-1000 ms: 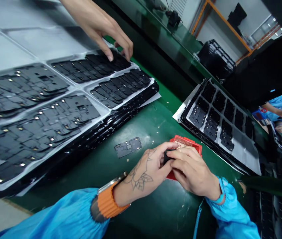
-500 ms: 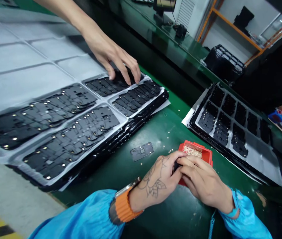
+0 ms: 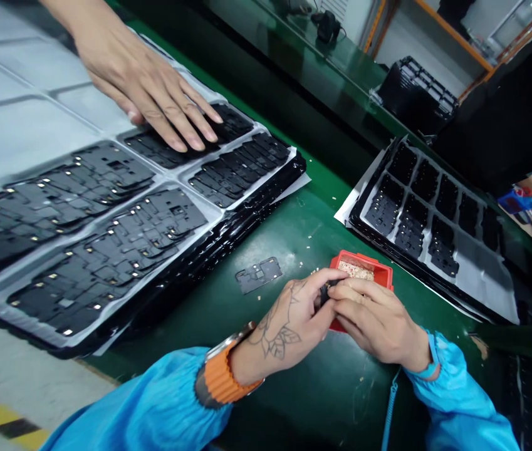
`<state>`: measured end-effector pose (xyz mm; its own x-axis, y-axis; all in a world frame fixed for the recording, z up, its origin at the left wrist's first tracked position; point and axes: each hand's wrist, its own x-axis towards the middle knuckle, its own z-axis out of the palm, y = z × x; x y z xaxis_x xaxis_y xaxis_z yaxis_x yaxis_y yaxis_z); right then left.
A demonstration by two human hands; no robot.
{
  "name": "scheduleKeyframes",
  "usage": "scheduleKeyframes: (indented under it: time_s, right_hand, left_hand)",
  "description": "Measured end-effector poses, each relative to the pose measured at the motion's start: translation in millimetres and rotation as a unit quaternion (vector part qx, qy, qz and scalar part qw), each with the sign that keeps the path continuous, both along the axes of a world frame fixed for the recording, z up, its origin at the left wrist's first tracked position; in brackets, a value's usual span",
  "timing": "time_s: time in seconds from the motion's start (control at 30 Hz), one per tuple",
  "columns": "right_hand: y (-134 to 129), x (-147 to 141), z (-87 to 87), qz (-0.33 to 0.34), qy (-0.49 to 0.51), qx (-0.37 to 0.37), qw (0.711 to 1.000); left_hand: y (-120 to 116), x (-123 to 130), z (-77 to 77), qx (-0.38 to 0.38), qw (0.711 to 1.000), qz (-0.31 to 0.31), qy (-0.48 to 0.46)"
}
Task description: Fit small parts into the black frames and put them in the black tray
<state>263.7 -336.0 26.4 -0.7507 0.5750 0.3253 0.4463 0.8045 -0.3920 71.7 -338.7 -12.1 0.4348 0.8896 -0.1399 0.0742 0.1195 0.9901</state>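
My left hand [image 3: 284, 322], with an orange-strapped watch at the wrist, is closed around a small black plastic part [image 3: 326, 292]. Meeting it from the other side, my right hand [image 3: 378, 322] pinches at the same part with its fingertips. Most of that part is hidden by the fingers. Just behind and below both hands stands a red bin [image 3: 385, 276] holding many small pale pieces [image 3: 354, 270]. A flat dark-grey plastic plate [image 3: 260, 274] with cutouts lies on the green table, left of my hands.
A co-worker's hand [image 3: 148, 81] rests on black plates in a large lined tray [image 3: 221, 219] on a stack at left. Another tray of plates [image 3: 486, 294] lies at right. A blue coiled cord [image 3: 390, 407] hangs by my right sleeve. Pale pieces are scattered on the table [image 3: 303, 213].
The co-worker's hand has flattened onto the plates and shifted left. My hands keep their hold on the black part over the bin. The whole view has shifted slightly.
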Motion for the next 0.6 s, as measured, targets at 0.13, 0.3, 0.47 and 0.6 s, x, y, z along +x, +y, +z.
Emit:
scheduleKeyframes:
  time_s: [0.13, 0.3, 0.47, 0.6]
  right_hand:
    - [3, 5, 4.0, -0.025, 0.066, 0.01, 0.997]
    - [8, 26, 28.0, -0.211, 0.077, 0.05, 0.973]
    - [13, 45, 28.7, -0.183, -0.109, -0.19, 0.958]
    - [15, 37, 17.4, -0.227, -0.096, -0.234, 0.94]
  left_hand:
    - [3, 0, -3.0, -0.069, 0.995, 0.006, -0.075]
    - [6, -5, -6.3, -0.013, 0.998, 0.045, -0.038]
    - [7, -8, -5.5, 0.008, 0.998, 0.066, -0.017]
    - [8, -4, -2.0, -0.009, 0.996, 0.072, -0.053]
